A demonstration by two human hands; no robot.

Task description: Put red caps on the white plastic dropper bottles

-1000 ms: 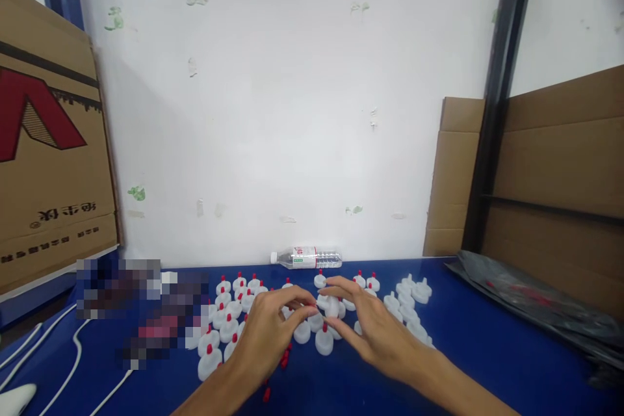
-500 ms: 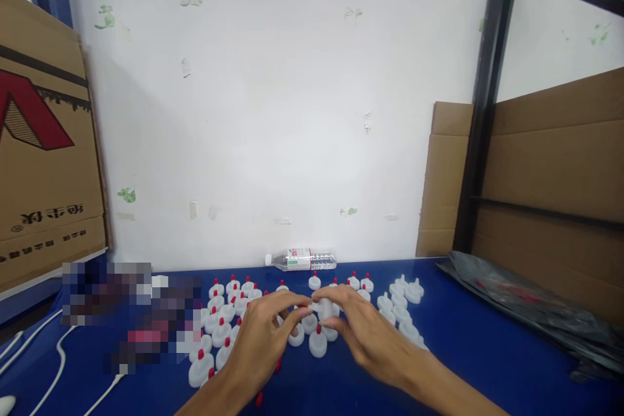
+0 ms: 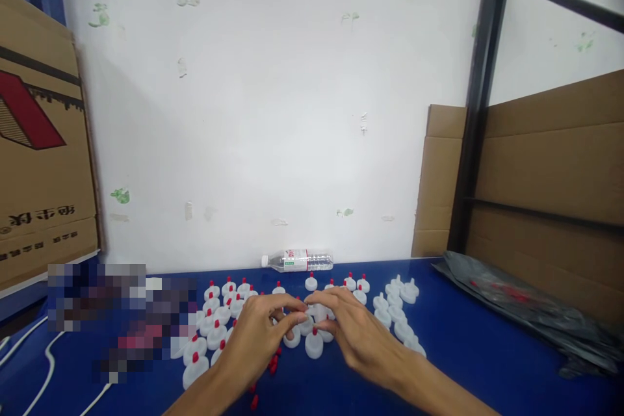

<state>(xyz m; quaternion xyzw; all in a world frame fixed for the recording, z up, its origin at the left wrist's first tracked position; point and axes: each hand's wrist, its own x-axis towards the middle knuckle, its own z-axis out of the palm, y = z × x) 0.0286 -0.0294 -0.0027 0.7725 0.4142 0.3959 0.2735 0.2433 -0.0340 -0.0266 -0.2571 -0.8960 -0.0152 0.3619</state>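
My right hand (image 3: 358, 331) is closed around a white plastic nozzle cap (image 3: 319, 312), which lies sideways between thumb and fingers with its spout end to the left. At that spout end, the fingers of my left hand (image 3: 260, 328) are pinched together; what they hold is hidden. Just below, a white nozzle cap with a red tip (image 3: 314, 346) stands on the blue table (image 3: 341, 390). Loose small red tips (image 3: 273, 365) lie under my left wrist. Several red-tipped caps (image 3: 217, 336) stand at left, while caps with bare spouts (image 3: 403, 330) stand at right.
A clear plastic bottle (image 3: 297, 260) lies against the wall. Grey plastic bags (image 3: 517, 305) are at right, near cardboard (image 3: 550, 162) and a dark metal post (image 3: 475, 123). A large carton (image 3: 43, 143) stands at left, with white cables (image 3: 49, 357) below it.
My view has shifted slightly, so the scene sits a little further left. Both hands stay together at the nozzle cap, and more of the loose red tips shows below my left hand.
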